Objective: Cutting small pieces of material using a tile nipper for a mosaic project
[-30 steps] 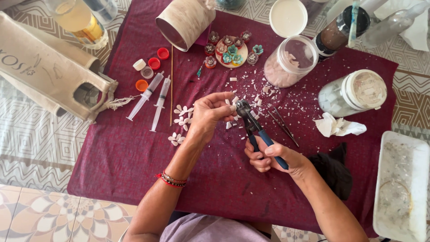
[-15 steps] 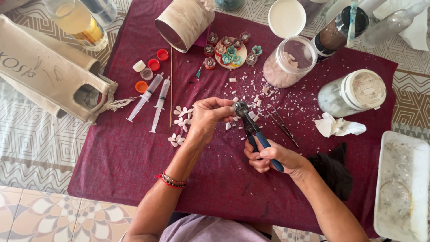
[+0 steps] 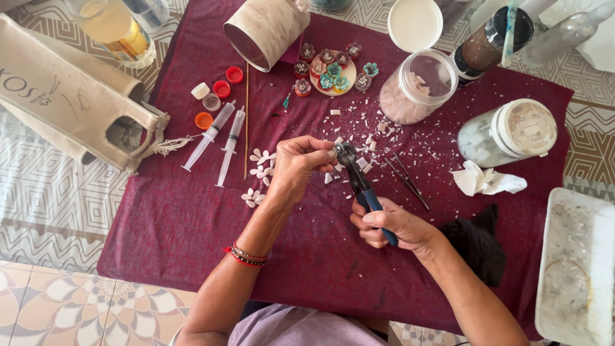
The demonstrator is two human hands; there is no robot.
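Head view: While the person sat at the table, both bare hands met over a dark red cloth (image 3: 192, 224).

Right hand: The right hand (image 3: 391, 227) was wrapped tight round the blue handles of the pliers (image 3: 359, 179). The fingers were closed on the handles.

Pliers: They pointed up and away from the person. The metal head sat right at the tips of the other hand. I could not tell if the jaws were fully shut.

Left hand: The left hand (image 3: 298, 166) was curled, with the fingertips pinched together at the head of the pliers. What it pinched was too small to see.

Wrist: A red and dark bracelet (image 3: 245, 255) went round the left wrist.

White bits: Lots of small white chips (image 3: 368, 138) lay on the cloth just past the pliers.

Little flowers: White flower shapes (image 3: 259, 173) lay just left of the left hand.

Syringes: Two syringes (image 3: 221, 141) lay side by side, further left, with a thin wooden stick (image 3: 246, 122) beside them.

Caps: Small red, orange and white bottle caps (image 3: 214, 96) sat near the tops of the syringes.

Tweezers: Thin tweezers (image 3: 403, 176) lay just right of the pliers.

Plate: A small round plate (image 3: 333, 74) with coloured flowers sat at the far side of the cloth.

Jars: An open plastic jar (image 3: 416, 86) stood by the plate, and a jar with a lid (image 3: 506, 131) lay on its side to the right.

Tissue: A crumpled tissue (image 3: 487, 179) lay near the lidded jar.

Black cloth: A black rag (image 3: 477, 243) lay right beside the right wrist.

Bag: A tan cloth bag (image 3: 64, 102) lay at the left, off the red cloth.
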